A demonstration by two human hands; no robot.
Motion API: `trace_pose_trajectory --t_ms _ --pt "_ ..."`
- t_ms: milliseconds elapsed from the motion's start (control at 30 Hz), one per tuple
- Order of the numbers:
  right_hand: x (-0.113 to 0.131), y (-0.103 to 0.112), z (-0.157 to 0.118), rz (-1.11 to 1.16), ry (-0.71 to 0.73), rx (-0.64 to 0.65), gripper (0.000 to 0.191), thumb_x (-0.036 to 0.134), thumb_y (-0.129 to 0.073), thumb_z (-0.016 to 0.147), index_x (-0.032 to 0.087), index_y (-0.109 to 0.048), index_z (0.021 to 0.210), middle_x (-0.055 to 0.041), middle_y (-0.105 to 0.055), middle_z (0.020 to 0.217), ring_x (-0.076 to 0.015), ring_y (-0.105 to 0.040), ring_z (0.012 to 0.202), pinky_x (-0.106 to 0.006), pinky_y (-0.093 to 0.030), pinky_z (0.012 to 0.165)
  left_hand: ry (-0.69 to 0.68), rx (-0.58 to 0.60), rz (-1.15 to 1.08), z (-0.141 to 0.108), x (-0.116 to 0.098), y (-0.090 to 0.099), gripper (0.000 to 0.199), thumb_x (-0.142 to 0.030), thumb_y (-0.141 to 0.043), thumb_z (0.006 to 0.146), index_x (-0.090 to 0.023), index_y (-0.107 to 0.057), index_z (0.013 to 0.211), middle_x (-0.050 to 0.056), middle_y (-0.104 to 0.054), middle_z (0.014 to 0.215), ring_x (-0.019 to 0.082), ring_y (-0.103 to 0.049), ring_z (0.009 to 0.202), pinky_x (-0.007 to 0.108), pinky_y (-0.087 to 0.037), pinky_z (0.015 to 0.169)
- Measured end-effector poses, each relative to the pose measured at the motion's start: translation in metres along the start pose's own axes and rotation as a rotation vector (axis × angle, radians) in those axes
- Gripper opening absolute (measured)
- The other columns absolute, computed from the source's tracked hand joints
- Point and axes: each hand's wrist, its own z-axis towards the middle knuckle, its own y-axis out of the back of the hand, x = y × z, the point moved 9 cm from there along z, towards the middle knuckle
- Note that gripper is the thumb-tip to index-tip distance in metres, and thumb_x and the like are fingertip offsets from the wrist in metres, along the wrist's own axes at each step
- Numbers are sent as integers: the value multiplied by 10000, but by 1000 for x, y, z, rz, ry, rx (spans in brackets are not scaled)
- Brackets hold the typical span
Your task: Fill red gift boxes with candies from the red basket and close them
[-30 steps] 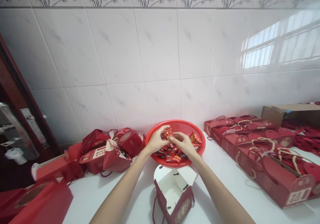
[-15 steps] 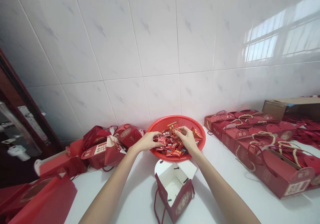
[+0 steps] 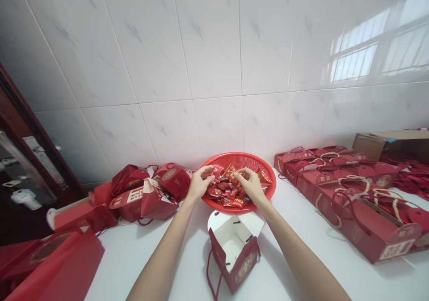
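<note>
A round red plastic basket (image 3: pixel 273 189) stands against the wall, with several wrapped candies (image 3: pixel 231 192) inside. Over its left side, my left hand (image 3: pixel 200 182) pinches a red-wrapped candy (image 3: pixel 217 171) between thumb and fingers. My right hand (image 3: pixel 250 184) reaches in from the right, its fingertips closed on a red and gold candy packet (image 3: pixel 229 171). In front of the basket an open red gift box (image 3: pixel 244 267) shows its white inside, with flaps raised and a dark red cord handle hanging at its left.
Rows of closed red gift boxes (image 3: pixel 355 229) with cord handles line the right side. Behind them a cardboard carton (image 3: pixel 368 146) holds red material. More red boxes (image 3: pixel 134 202) pile up at left, near a door with keys (image 3: pixel 26 198).
My left hand has risen slightly with a candy in its fingers. The right hand stays over the basket's right part. The view has tilted down a little.
</note>
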Motion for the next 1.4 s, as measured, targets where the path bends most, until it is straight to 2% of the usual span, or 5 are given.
trace_pose_trajectory --t_ms 233,433,667,1100,1400 --pt "6 -12 -3 -231 68 121 202 384 -658 777 189 -691 736 6 -619 607 -162 -539 588 -276 -397 591 -10 9 -141 -8 0 2 485 -375 -710 689 -170 -667 1127 117 -727 1193 294 -653 1162 444 -533 980" --pt "17 -16 -5 -202 176 146 313 477 -644 832 197 -733 939 -81 -744 955 -243 -645 887 -356 -474 804 -32 74 -201 -14 -5 -3 524 -395 -741 702 -172 -661 1170 105 -731 1189 275 -682 1102 415 -557 937" --pt "15 -19 -2 -29 157 215 336 527 -655 810 191 -656 817 -26 -687 803 -192 -616 747 -311 -485 713 -32 206 -220 -23 -18 -16 549 -384 -764 708 -154 -651 1193 140 -679 1286 266 -691 1063 416 -577 921" --pt "10 -14 -1 79 92 177 295 479 -690 767 194 -613 763 -22 -666 765 -182 -619 730 -323 -509 723 44 567 223 -46 -35 -3 690 -257 -791 650 -202 -646 1323 105 -707 1283 316 -632 1222 410 -484 1056" --pt "5 -2 0 202 39 62 317 499 -745 735 200 -641 759 -31 -695 776 -200 -638 750 -334 -514 749 -123 159 86 -24 -35 7 339 -443 -613 822 -155 -750 937 65 -788 914 246 -716 831 320 -569 746"
